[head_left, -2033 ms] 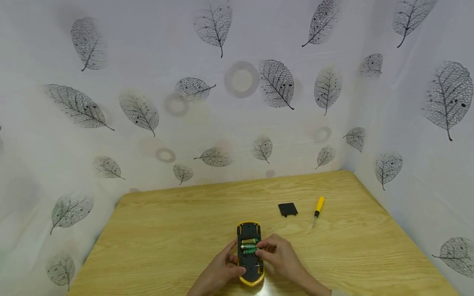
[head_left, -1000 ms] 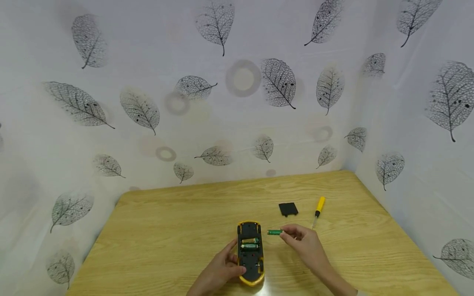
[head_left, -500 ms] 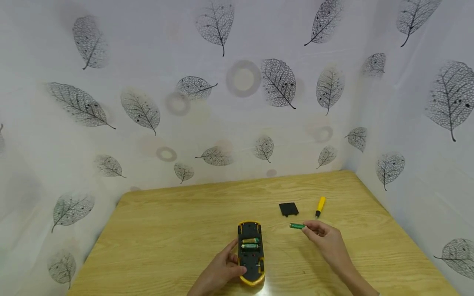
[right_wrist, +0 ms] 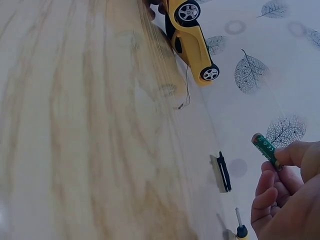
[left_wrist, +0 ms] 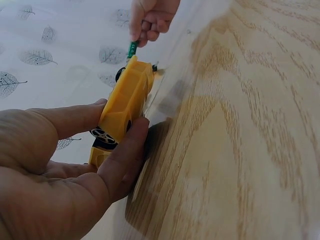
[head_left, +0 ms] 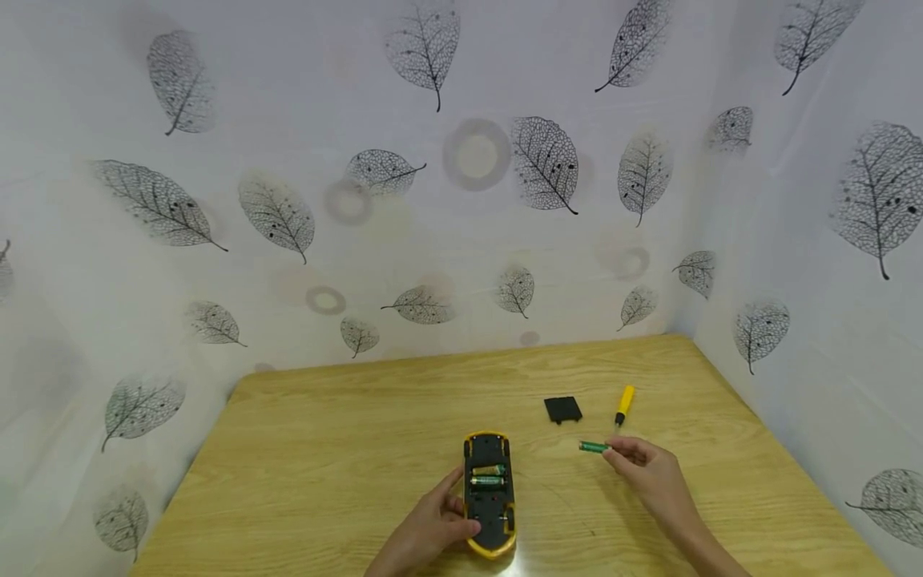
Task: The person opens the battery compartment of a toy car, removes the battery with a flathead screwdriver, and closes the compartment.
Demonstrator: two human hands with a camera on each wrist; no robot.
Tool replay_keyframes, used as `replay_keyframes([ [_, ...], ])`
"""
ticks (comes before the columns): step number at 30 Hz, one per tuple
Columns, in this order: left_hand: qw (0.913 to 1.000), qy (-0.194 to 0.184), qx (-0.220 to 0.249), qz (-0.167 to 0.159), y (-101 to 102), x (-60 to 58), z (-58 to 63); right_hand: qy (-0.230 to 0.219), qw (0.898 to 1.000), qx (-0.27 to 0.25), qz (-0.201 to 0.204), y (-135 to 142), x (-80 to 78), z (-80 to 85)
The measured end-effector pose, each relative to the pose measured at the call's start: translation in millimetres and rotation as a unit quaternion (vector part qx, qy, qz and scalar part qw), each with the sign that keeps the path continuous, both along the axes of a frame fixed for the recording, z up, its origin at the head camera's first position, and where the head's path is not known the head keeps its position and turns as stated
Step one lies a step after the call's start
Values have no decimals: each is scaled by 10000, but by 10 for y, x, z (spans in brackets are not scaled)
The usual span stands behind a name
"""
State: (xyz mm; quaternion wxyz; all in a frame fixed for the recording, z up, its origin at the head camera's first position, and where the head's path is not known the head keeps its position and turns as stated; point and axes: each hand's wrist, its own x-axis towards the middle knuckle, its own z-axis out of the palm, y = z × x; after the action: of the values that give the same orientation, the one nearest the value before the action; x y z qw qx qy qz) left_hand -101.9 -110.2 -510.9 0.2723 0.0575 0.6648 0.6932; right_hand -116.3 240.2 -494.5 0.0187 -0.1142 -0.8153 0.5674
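A yellow toy car [head_left: 490,513] lies upside down, its black underside facing up. Two green batteries [head_left: 488,481] sit in its open compartment, the far one slightly tilted. My left hand [head_left: 431,525] grips the car's left side, thumb over the underside; the left wrist view shows fingers along the yellow body [left_wrist: 125,100]. To the right, above the table, my right hand [head_left: 652,477] pinches one end of another green battery [head_left: 594,447] between thumb and fingers. That battery [right_wrist: 264,148] points out from the fingertips in the right wrist view, well apart from the car.
A black battery cover [head_left: 562,409] lies on the wooden table [head_left: 346,449] beyond the right hand. Right of it lies a screwdriver [head_left: 624,405] with a yellow handle, its tip close to the right hand. A leaf-patterned curtain [head_left: 461,240] surrounds the table's back and sides.
My right hand has taken a battery from the toy car's compartment and carried it right, lowering slightly in the last half second. The left hand has kept its grip on the car.
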Motion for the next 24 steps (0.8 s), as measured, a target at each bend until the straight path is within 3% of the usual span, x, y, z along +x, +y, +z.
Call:
replay_keyframes([
  [18,9992,103,-378,-10,4,-18,-23,-27,9998,26,189,79,-152,-277],
  [24,9996,-16,-284,21,9,-12,-19,47,9984,458,314,58,-168,-267],
])
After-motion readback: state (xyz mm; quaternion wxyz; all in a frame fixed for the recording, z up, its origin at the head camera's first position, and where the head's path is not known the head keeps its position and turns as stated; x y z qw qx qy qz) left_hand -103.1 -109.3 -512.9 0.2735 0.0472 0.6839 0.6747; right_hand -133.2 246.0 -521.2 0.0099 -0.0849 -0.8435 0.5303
